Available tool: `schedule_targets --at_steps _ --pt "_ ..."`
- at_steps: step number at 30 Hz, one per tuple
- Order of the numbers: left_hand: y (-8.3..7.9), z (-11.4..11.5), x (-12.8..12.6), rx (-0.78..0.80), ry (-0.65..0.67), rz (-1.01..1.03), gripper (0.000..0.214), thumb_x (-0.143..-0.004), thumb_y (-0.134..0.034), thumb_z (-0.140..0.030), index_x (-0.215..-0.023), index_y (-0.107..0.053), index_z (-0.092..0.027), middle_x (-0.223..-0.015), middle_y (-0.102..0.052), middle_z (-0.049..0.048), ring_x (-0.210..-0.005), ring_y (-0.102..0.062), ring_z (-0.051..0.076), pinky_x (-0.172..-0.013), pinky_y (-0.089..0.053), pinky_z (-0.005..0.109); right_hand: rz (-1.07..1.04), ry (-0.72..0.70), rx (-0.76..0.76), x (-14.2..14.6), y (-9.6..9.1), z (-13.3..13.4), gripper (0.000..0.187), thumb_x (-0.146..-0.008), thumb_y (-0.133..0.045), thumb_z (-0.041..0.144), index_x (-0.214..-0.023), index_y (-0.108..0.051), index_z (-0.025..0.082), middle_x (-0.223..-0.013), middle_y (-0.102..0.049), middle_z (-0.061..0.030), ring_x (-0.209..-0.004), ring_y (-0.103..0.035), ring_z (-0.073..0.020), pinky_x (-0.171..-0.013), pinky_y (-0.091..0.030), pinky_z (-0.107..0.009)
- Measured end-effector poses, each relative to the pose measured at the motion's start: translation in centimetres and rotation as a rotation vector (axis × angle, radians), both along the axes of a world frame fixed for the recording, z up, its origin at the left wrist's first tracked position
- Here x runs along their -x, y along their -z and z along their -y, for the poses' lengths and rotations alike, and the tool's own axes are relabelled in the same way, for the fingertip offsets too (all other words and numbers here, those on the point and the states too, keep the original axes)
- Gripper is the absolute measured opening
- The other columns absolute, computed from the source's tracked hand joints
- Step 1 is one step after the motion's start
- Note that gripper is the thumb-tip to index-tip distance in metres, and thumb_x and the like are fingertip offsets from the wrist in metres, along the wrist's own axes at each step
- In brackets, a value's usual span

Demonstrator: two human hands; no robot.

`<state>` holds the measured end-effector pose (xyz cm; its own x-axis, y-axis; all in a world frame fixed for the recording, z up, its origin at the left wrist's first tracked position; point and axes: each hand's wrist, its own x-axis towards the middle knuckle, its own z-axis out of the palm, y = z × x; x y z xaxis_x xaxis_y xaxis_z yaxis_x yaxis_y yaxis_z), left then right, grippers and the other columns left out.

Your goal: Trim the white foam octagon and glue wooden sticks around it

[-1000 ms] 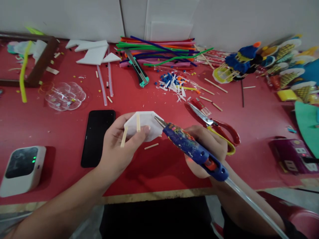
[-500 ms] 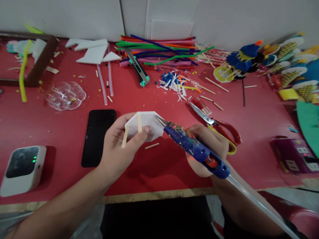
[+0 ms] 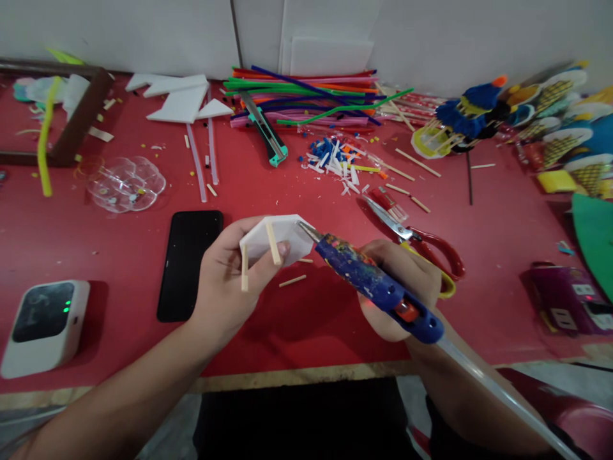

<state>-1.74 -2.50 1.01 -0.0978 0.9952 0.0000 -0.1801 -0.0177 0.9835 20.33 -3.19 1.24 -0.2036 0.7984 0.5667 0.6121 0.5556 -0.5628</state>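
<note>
Above the red table (image 3: 297,338), I see a blue glue gun (image 3: 359,268) at four o'clock, my right hand's (image 3: 416,275) fingers curled round it. My left hand (image 3: 223,278) pinches a white panel (image 3: 292,233) at centre. Two wooden sticks (image 3: 274,246) stand at its nine and eleven o'clock; by the nozzle (image 3: 309,231), at two, none does: part done, I judge. Loose sticks (image 3: 292,280) lie towards six.

A white, many-sided panel (image 3: 295,234) tilts above the table, two pale wooden sticks (image 3: 273,244) projecting from it — a smeared blue glue gun (image 3: 366,275) slants in, metal tip at its far edge.
</note>
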Motion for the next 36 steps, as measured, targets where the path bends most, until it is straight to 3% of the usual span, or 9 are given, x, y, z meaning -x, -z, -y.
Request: schedule_targets --at_steps 3,8,12,16,19,23,26,30,36 --pt "-0.3 0.1 -0.2 -0.037 -0.026 -0.030 0.020 -0.078 -0.085 -0.024 -0.096 -0.076 -0.027 -0.088 -0.077 -0.0037 -0.078 -0.071 0.012 -0.071 -0.060 0.022 0.037 -0.008 -0.054 -0.2 0.0 -0.3 0.013 -0.069 -0.057 0.014 -0.075 -0.051 0.024 -0.063 -0.053 0.0047 -0.051 -0.049 -0.0124 -0.048 -0.038 -0.026" --pt "-0.8 -0.3 -0.3 -0.072 -0.199 0.004 0.022 -0.078 -0.085 -0.020 -0.096 -0.076 -0.031 -0.095 -0.078 -0.0061 -0.086 -0.071 0.012 -0.080 -0.061 0.024 0.360 0.164 0.144 -0.5 0.4 -1.3 0.014 -0.075 -0.057 0.024 -0.088 -0.053 0.023 -0.073 -0.060 -0.0012 -0.059 -0.053 -0.0181 -0.052 -0.038 -0.030" --pt "-1.3 -1.2 -0.3 0.032 -0.274 0.163 0.030 -0.069 -0.089 -0.020 -0.094 -0.074 -0.026 -0.094 -0.078 -0.0030 -0.091 -0.072 0.018 -0.083 -0.063 0.035 0.630 0.233 0.268 -0.8 0.8 -1.6 0.028 -0.071 -0.053 0.016 -0.099 -0.056 0.017 -0.094 -0.063 -0.0121 -0.078 -0.060 -0.0276 -0.062 -0.043 -0.037" --pt "-1.7 -1.6 -0.4 0.125 -0.269 0.265 0.034 -0.065 -0.091 -0.018 -0.092 -0.071 -0.024 -0.092 -0.076 -0.0026 -0.089 -0.072 0.019 -0.082 -0.063 0.038 0.615 0.244 0.177 -0.4 0.5 -1.4 0.038 -0.070 -0.053 0.012 -0.106 -0.061 0.015 -0.115 -0.060 -0.0192 -0.104 -0.055 -0.0380 -0.081 -0.046 -0.051" --pt "-1.8 -1.6 -0.4 0.136 -0.264 0.261 0.033 -0.066 -0.090 -0.019 -0.093 -0.071 -0.023 -0.091 -0.075 -0.0029 -0.086 -0.071 0.016 -0.077 -0.062 0.033 0.512 0.096 0.026 0.9 0.3 -0.9 0.035 -0.074 -0.056 0.011 -0.107 -0.066 0.019 -0.121 -0.060 -0.0146 -0.108 -0.052 -0.0345 -0.086 -0.041 -0.050" --pt "-1.7 -1.5 -0.4 0.143 -0.254 0.247 0.033 -0.065 -0.091 -0.020 -0.093 -0.072 -0.022 -0.091 -0.075 -0.0023 -0.085 -0.071 0.016 -0.075 -0.061 0.030 0.512 -0.167 -0.059 2.9 0.9 -0.2 0.013 -0.093 -0.058 0.019 -0.094 -0.070 0.022 -0.117 -0.064 -0.0104 -0.108 -0.050 -0.0280 -0.088 -0.039 -0.045" --pt "-1.8 -1.5 -0.5 0.137 -0.264 0.241 0.034 -0.063 -0.091 -0.021 -0.091 -0.073 -0.022 -0.091 -0.076 -0.0020 -0.084 -0.071 0.016 -0.074 -0.061 0.029 0.544 -0.269 -0.043 3.4 1.4 -0.2 0.022 -0.100 -0.051 0.018 -0.088 -0.069 0.019 -0.117 -0.066 -0.0124 -0.110 -0.049 -0.0266 -0.094 -0.041 -0.043" --pt "-1.6 -1.6 -0.6 0.158 -0.263 0.261 0.034 -0.063 -0.091 -0.020 -0.093 -0.073 -0.022 -0.090 -0.077 -0.0015 -0.083 -0.071 0.015 -0.072 -0.061 0.026 0.222 -0.373 0.057 2.8 0.8 -0.5 0.019 -0.101 -0.046 0.013 -0.092 -0.062 0.019 -0.096 -0.070 -0.0071 -0.098 -0.061 -0.0206 -0.089 -0.051 -0.038" --pt "-1.4 -1.6 -0.6 0.197 -0.218 0.278 0.035 -0.063 -0.091 -0.019 -0.094 -0.073 -0.021 -0.094 -0.077 0.0004 -0.089 -0.073 0.018 -0.077 -0.063 0.030 -0.668 -0.132 0.432 2.1 0.0 -0.8 0.012 -0.097 -0.062 0.026 -0.108 -0.059 0.026 -0.076 -0.071 0.0041 -0.069 -0.069 -0.0129 -0.065 -0.058 -0.029"
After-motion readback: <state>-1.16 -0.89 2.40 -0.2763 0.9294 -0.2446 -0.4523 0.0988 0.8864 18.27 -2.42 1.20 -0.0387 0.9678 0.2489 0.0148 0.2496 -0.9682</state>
